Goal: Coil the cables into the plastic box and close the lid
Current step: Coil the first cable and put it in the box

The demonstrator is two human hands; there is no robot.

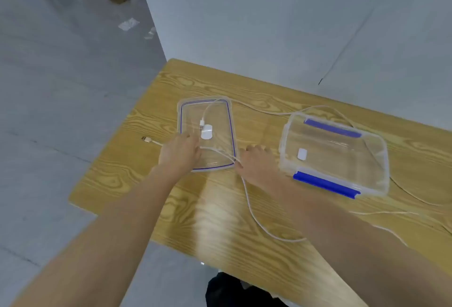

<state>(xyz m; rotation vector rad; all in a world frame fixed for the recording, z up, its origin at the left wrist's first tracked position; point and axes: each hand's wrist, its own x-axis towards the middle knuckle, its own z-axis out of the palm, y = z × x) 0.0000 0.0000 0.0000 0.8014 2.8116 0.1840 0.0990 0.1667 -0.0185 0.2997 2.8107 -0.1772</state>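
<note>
A flat clear lid [228, 120] with a thin blue seal lies on the wooden table [220, 221]. To its right stands the clear plastic box [381, 160] with blue latches, nothing inside but a white sticker. My left hand [178, 152] is closed on a white cable [249, 206] at the lid's near left edge; its USB plug [146, 139] sticks out to the left. My right hand [256, 164] pinches the same cable at the lid's near right corner. A second cable's plug [202, 123] rests on the lid, and that cable [264, 110] trails away behind the box.
Cable loops run over the table right of and in front of the box [415, 199]. The table's left edge is close to my left hand, with grey floor [61, 111] beyond. A grey wall [269, 25] stands behind the table.
</note>
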